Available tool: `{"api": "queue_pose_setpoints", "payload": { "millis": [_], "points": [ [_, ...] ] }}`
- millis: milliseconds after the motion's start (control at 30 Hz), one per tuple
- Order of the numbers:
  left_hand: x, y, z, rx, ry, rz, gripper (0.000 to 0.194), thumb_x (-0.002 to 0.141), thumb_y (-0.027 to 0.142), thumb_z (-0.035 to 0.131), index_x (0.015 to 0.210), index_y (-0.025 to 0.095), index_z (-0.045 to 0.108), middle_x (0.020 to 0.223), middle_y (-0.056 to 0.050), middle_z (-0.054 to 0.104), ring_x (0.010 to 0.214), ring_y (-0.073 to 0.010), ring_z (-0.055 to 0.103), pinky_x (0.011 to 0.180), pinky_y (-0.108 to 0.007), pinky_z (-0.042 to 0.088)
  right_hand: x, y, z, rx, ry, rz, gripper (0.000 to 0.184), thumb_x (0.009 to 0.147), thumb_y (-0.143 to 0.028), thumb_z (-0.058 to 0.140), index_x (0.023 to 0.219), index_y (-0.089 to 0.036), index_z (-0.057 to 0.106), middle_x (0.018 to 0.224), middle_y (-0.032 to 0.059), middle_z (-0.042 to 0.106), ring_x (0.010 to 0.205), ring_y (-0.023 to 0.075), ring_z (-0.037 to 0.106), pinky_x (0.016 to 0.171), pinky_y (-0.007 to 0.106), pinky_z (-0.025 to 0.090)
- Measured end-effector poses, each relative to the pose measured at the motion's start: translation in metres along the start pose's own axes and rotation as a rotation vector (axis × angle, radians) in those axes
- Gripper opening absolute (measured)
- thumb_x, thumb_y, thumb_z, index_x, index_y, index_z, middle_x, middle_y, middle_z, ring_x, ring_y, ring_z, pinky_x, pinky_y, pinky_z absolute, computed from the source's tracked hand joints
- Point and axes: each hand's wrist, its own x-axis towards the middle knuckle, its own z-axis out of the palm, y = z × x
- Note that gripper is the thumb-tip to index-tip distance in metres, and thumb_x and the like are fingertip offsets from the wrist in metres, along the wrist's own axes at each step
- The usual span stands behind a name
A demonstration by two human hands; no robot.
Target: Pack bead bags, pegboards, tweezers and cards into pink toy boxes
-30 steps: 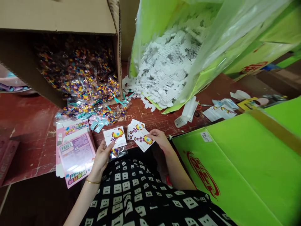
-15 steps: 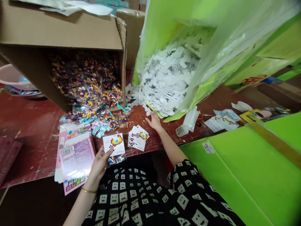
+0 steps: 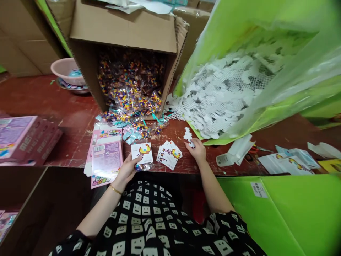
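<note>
Station: red worktop (image 3: 73,122), worn and scratched. 1 person at work, 2 hands in view.

Left hand (image 3: 126,171): pinching a white card (image 3: 141,153), thumb on the printed face. The card bears a yellow, purple and blue pixel pattern and is held at the near edge of the worktop. A clear packet (image 3: 148,166) with coloured contents shows beneath the card's lower edge (gold-coloured bracelet noted at that wrist).

Right hand (image 3: 197,152): lowered to the worktop, fingers bent, thumb and fingertips at the near end of a white mesh piece (image 3: 187,133). Whether they are pressed together on it cannot be told. The piece lies just beside a large heap of white pieces (image 3: 223,96) in a green, plastic-lined container (image 3: 247,17).

Between the hands: a fan of printed cards (image 3: 169,156), overlapping, face up, touched by neither hand.

Beyond the left hand: a brown carton (image 3: 125,30), its open side facing the person, filled with bagged multicoloured beads (image 3: 130,89) that spill out in front. Small blue and pink packets (image 3: 132,136) lie near the spill. Pink printed packaging (image 3: 107,156) lies just left of the left hand.
</note>
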Motion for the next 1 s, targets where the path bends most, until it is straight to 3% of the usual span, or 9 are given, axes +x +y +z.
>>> {"api": "queue_pose_setpoints", "payload": {
  "millis": [100, 267, 400, 467, 533, 633, 733, 833, 1000],
  "points": [
    [0.000, -0.002, 0.000, 0.004, 0.045, -0.006, 0.046, 0.064, 0.022, 0.085, 0.106, 0.017, 0.065, 0.106, -0.009, 0.074, 0.092, -0.0235, 0.071, 0.080, -0.034, 0.059, 0.011, -0.005, -0.007, 0.041, 0.094, -0.016, 0.040, 0.091, -0.050, 0.047, 0.091, -0.018, 0.070, 0.103, 0.0167, 0.070, 0.096, 0.0265, 0.067, 0.089, 0.039, 0.053],
    [0.000, -0.002, 0.002, -0.007, 0.069, -0.028, 0.047, 0.063, 0.023, 0.086, 0.105, 0.017, 0.064, 0.105, -0.009, 0.074, 0.086, -0.0226, 0.071, 0.072, -0.033, 0.060, 0.038, -0.015, -0.014, 0.046, 0.259, 0.194, 0.053, 0.091, -0.058, 0.036, 0.067, -0.019, 0.062, 0.070, 0.0165, 0.067, 0.069, 0.0257, 0.064, 0.074, 0.040, 0.051],
    [0.000, 0.000, 0.002, 0.032, 0.078, -0.004, 0.049, 0.066, 0.028, 0.085, 0.109, 0.017, 0.065, 0.105, -0.009, 0.074, 0.094, -0.0248, 0.071, 0.078, -0.034, 0.059, 0.062, -0.050, -0.029, 0.370, 0.365, 0.298, 0.057, 0.085, -0.069, 0.042, 0.070, -0.018, 0.063, 0.069, 0.0109, 0.067, 0.067, 0.0223, 0.062, 0.068, 0.036, 0.050],
    [-0.001, 0.002, 0.003, 0.020, 0.032, -0.007, 0.052, 0.069, 0.040, 0.083, 0.113, 0.017, 0.066, 0.109, -0.010, 0.074, 0.103, -0.0283, 0.069, 0.084, -0.037, 0.057, 0.073, -0.083, -0.043, 0.663, 0.155, 0.195, 0.055, 0.083, -0.070, 0.049, 0.069, -0.019, 0.065, 0.068, 0.0072, 0.067, 0.065, 0.0196, 0.061, 0.064, 0.033, 0.049],
    [-0.002, 0.005, 0.003, -0.006, -0.026, -0.029, 0.060, 0.067, 0.053, 0.081, 0.112, 0.017, 0.068, 0.111, -0.012, 0.073, 0.111, -0.0325, 0.066, 0.091, -0.041, 0.056, 0.084, -0.126, -0.055, 0.864, -0.328, -0.019, 0.048, 0.077, -0.067, 0.063, 0.065, -0.020, 0.067, 0.066, 0.0042, 0.067, 0.062, 0.0168, 0.060, 0.061, 0.030, 0.048],
    [-0.008, 0.006, 0.004, 0.022, -0.155, -0.031, 0.071, 0.061, 0.066, 0.081, 0.109, 0.016, 0.070, 0.115, -0.013, 0.072, 0.119, -0.0364, 0.061, 0.098, -0.045, 0.051, 0.100, -0.198, -0.054, 0.831, -1.098, -0.399, 0.035, 0.071, -0.054, 0.077, 0.065, -0.020, 0.071, 0.064, 0.0008, 0.068, 0.061, 0.0130, 0.059, 0.059, 0.025, 0.045],
    [-0.015, 0.005, 0.002, 0.162, -0.259, 0.043, 0.072, 0.056, 0.049, 0.091, 0.116, 0.017, 0.067, 0.121, -0.013, 0.069, 0.119, -0.0347, 0.061, 0.102, -0.043, 0.048, 0.113, -0.253, -0.027, 0.726, -1.355, -0.617, 0.033, 0.069, -0.048, 0.081, 0.062, -0.018, 0.070, 0.059, -0.0019, 0.065, 0.056, 0.0092, 0.054, 0.054, 0.022, 0.039],
    [-0.018, 0.007, -0.003, 0.296, -0.158, 0.144, 0.065, 0.062, 0.034, 0.090, 0.118, 0.017, 0.063, 0.119, -0.012, 0.070, 0.113, -0.0289, 0.064, 0.102, -0.039, 0.047, 0.124, -0.273, 0.014, 0.721, -1.263, -0.604, 0.029, 0.070, -0.044, 0.081, 0.075, -0.017, 0.074, 0.062, -0.0024, 0.066, 0.056, 0.0090, 0.055, 0.055, 0.021, 0.040],
    [-0.011, 0.014, -0.013, 0.257, 0.001, 0.244, 0.063, 0.071, 0.037, 0.084, 0.124, 0.017, 0.058, 0.124, -0.013, 0.068, 0.114, -0.0267, 0.064, 0.101, -0.037, 0.048, 0.143, -0.246, 0.068, 0.325, -0.640, 0.019, 0.024, 0.093, -0.032, 0.061, 0.106, -0.014, 0.070, 0.101, 0.0088, 0.073, 0.085, 0.0149, 0.067, 0.076, 0.025, 0.051]
  ]
}}
